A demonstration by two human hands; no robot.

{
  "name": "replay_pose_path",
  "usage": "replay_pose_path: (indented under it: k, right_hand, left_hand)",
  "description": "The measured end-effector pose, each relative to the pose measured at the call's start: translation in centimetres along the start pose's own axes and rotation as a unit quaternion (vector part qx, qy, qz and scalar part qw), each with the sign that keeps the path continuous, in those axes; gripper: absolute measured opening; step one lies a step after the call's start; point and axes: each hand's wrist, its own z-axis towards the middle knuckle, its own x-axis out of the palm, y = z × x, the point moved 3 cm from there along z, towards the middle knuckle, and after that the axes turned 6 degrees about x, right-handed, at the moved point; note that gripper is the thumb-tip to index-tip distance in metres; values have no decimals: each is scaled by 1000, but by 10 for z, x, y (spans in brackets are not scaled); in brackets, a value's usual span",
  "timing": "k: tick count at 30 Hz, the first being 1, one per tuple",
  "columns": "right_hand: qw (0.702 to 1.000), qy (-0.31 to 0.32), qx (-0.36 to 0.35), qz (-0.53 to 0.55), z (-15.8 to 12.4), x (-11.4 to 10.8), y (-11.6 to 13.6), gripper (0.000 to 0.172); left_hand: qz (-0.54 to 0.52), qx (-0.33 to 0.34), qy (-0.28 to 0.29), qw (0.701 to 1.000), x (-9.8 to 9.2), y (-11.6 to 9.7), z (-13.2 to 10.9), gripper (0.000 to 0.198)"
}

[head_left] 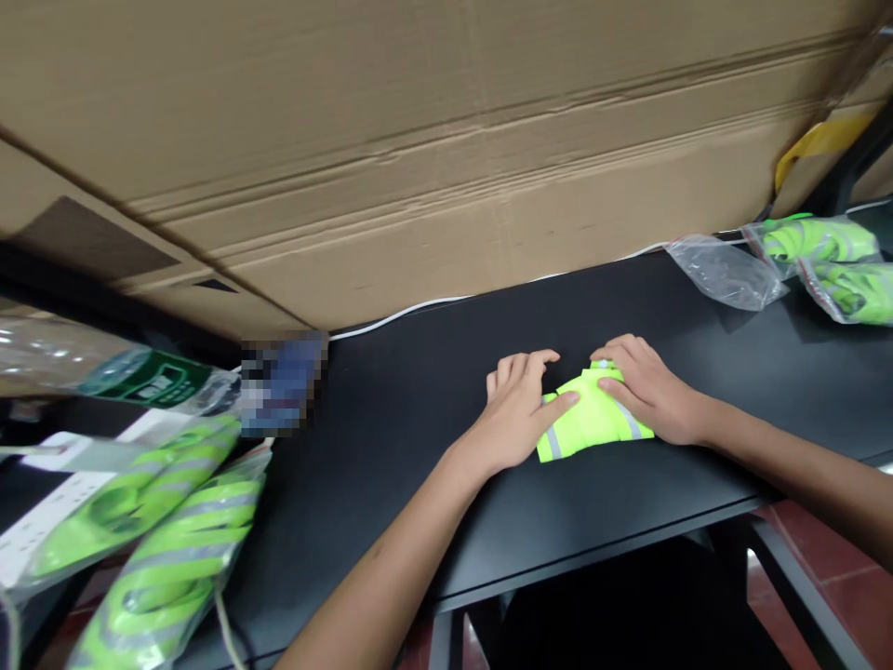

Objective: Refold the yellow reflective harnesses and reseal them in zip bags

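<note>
A small folded neon-yellow vest (592, 421) with grey reflective stripes lies on the black table (405, 400). My left hand (517, 409) rests at its left edge, thumb pressed on the fabric and fingers curled on the table. My right hand (646, 386) lies flat over the vest's right side, fingers stretched across its top edge. Both hands press the fabric down; neither lifts it.
Bagged neon vests (160, 521) pile up at the left by a white power strip (48, 507). More bagged vests (830, 261) and an empty clear bag (726, 272) lie at the right rear. A large cardboard sheet (419, 158) stands behind the table; a white cable (397, 316) runs along its base.
</note>
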Motion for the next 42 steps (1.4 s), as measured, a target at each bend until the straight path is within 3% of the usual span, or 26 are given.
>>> replay_pose_path:
  k: [4, 6, 8, 11, 14, 17, 20, 24, 28, 30, 35, 39, 42]
  right_hand:
    - [997, -49, 50, -43, 8, -1, -6, 49]
    - [996, -31, 65, -54, 13, -1, -8, 50]
    - [995, -11, 75, -63, 17, -1, -9, 50]
    - [995, 7, 77, -70, 22, 0, -12, 49]
    - [995, 9, 75, -71, 25, 0, -13, 46]
    - [995, -31, 30, -85, 23, -14, -2, 39]
    - [991, -85, -52, -89, 15, -32, 26, 37]
    - [990, -26, -90, -105, 4, -23, 57, 70]
    - [981, 13, -115, -155, -4, 10, 55, 115]
    - [975, 0, -124, -183, -11, 20, 50, 121]
    - [958, -32, -141, -247, -39, 22, 57, 87]
    - [955, -14, -145, -258, -51, 20, 67, 62]
    - [953, -12, -144, -266, -53, 18, 69, 52]
  left_hand:
    - [69, 10, -65, 995, -7, -5, 3, 45]
    - [127, 53, -103, 985, -14, -18, 0, 29]
    - [170, 117, -92, 974, -16, -35, -6, 17]
    - [198, 146, -40, 968, -5, -54, -17, 27]
    - [261, 133, -57, 955, 14, -59, -23, 45]
    - [317, 141, -73, 935, 28, -54, -21, 37]
    - [316, 161, -72, 932, 29, -48, -17, 30]
    - [263, 176, -64, 946, 25, -44, -16, 26]
    - [144, 168, -65, 973, 22, -40, -21, 35]
    - [68, 158, -50, 984, 18, -37, -25, 40]
    - [-118, 119, 41, 985, 10, -25, -39, 69]
    - [-258, 129, 39, 957, 9, -22, -46, 52]
    - [-240, 130, 14, 962, 9, -20, -50, 49]
